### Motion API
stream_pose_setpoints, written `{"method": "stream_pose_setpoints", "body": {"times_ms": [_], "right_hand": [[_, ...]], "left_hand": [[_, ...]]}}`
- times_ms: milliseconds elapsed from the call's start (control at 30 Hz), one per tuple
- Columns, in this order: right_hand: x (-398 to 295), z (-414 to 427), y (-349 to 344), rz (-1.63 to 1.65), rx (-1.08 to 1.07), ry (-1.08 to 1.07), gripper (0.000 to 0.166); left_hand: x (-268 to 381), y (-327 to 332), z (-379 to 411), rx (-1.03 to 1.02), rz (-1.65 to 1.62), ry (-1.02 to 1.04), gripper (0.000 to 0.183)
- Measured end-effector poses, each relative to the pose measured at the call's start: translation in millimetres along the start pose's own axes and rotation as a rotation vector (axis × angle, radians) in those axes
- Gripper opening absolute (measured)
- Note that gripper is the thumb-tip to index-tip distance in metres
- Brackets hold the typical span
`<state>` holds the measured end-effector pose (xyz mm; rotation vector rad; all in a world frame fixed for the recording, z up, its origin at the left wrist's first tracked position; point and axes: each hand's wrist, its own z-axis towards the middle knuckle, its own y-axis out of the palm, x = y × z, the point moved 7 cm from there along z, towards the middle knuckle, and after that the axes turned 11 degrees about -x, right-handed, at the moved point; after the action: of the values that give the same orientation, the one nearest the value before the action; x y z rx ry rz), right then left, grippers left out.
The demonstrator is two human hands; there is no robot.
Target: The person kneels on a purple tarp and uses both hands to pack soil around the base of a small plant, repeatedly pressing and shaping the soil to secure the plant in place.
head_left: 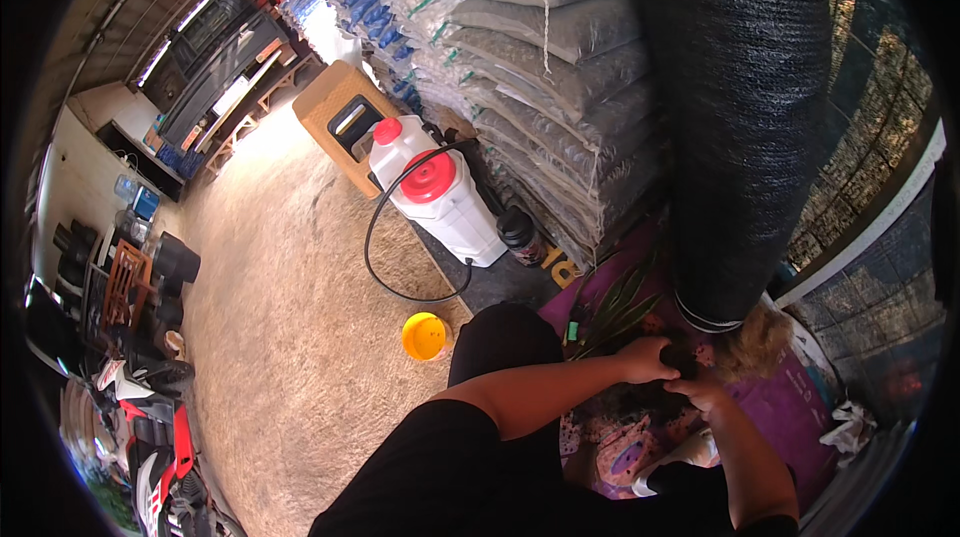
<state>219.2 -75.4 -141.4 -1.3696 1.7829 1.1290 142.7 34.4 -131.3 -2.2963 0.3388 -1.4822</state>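
My left hand [646, 361] and my right hand [700, 390] come together low in front of me. Between them is a dark clump [681, 361] that looks like soil, and the fingers of both hands close on it. Just beyond my left hand lie long green leaves, like a snake plant's [619, 304], beside a small green piece [572, 331]. Brown fibre [757, 346] sits to the right of my hands. Beneath is a purple printed sheet [787, 394] strewn with dark soil; shade hides the details.
A white knapsack sprayer [450, 214] with red caps and a black hose stands left of stacked filled sacks [532, 49]. Near my knee is a yellow tub [426, 337]. A black mesh roll [750, 124] rises at right. A motorcycle [161, 439] stands far left.
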Motion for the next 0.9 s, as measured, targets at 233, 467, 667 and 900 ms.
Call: {"method": "stream_pose_setpoints", "body": {"times_ms": [233,467,667,900], "right_hand": [[8,-3,-14,-0.193,0.1,0.087,0.063],[16,1,-43,-0.374,0.231,0.13,0.073],[36,-2,-65,-0.496,0.35,0.048,0.071],[29,-2,-67,-0.372,0.354,-0.068,0.062]], "left_hand": [[14,-6,-10,-0.068,0.146,-0.084,0.067],[12,-1,-7,-0.102,0.153,-0.074,0.065],[2,13,-6,-0.168,0.18,-0.04,0.064],[-13,18,-2,-0.243,0.132,-0.107,0.063]]}}
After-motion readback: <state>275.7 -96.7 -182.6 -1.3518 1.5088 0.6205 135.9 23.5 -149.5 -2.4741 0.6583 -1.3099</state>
